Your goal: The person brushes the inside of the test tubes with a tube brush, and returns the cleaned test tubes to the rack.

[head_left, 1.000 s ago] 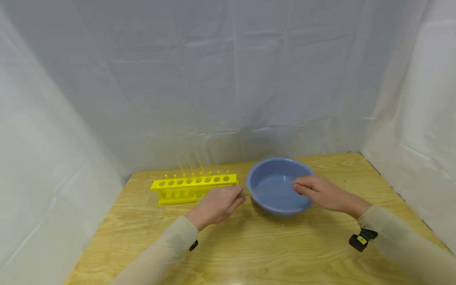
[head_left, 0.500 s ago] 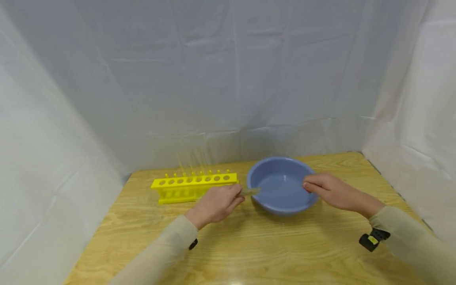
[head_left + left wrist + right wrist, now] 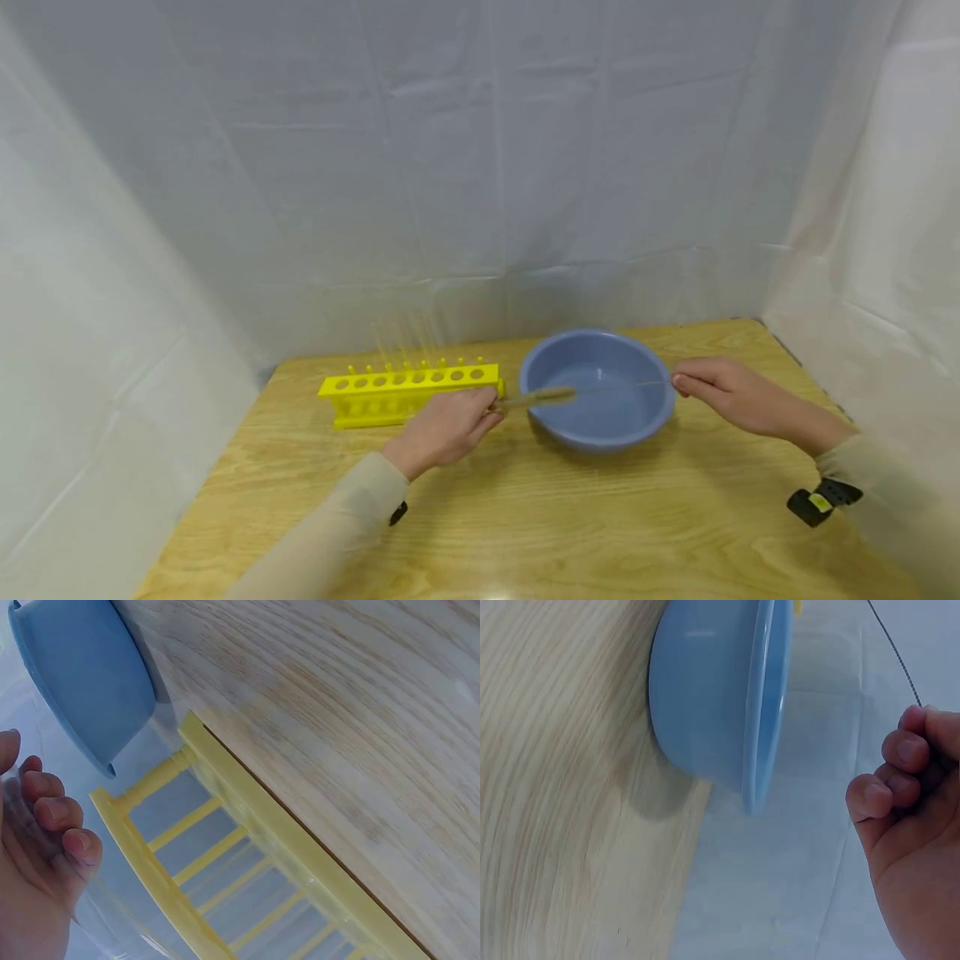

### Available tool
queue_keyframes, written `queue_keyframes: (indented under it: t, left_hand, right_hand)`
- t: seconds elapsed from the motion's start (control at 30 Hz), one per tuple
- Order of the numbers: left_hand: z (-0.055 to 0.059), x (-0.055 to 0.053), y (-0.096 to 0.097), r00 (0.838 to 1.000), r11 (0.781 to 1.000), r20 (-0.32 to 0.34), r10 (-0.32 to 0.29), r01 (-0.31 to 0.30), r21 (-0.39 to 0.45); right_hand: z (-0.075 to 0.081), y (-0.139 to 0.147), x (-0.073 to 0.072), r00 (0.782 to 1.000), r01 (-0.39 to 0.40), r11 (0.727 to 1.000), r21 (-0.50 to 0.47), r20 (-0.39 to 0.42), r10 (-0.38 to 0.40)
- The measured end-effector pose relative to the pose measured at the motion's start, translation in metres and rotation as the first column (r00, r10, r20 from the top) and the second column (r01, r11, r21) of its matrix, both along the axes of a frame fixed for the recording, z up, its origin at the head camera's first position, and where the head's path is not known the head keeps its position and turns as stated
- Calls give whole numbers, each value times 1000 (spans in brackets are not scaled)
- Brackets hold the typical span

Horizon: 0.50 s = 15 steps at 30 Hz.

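One glass tube (image 3: 139, 935) is gripped in the left hand (image 3: 447, 429) — the right hand (image 3: 738, 396) pinches a wire-handled brush (image 3: 553, 395) beside the basin (image 3: 622, 417) near the table's (image 3: 540, 525) far edge.

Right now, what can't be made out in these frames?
Wire-stemmed brush with tan bristles: bristles blurred, head view; cut off by top edge, right wrist view.
Twisted metal wire: held end hidden by the curled right hand, right wrist view.
Clear slender tube: lower end cut off by bottom edge, left wrist view.
Left hand: palm hidden behind its back, head view.
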<state>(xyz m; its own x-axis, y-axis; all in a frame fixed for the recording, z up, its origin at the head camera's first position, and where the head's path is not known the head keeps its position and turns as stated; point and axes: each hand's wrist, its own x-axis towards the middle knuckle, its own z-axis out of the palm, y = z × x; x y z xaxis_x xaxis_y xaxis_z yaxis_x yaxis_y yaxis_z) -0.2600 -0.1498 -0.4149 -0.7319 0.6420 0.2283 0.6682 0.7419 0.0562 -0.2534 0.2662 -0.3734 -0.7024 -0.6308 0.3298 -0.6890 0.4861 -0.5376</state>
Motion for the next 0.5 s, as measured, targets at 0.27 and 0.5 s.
queue_keyframes:
  t: [0.27, 0.5]
  left_hand:
    - [-1, -1, -6, 1000, 1000, -15, 20, -20, -19]
    - [-5, -1, -16, 997, 997, 1, 80, -80, -2]
  right_hand:
    - [2, 16, 3, 997, 44, 998, 38, -65, -41]
    - [4, 45, 5, 985, 141, 990, 15, -99, -139]
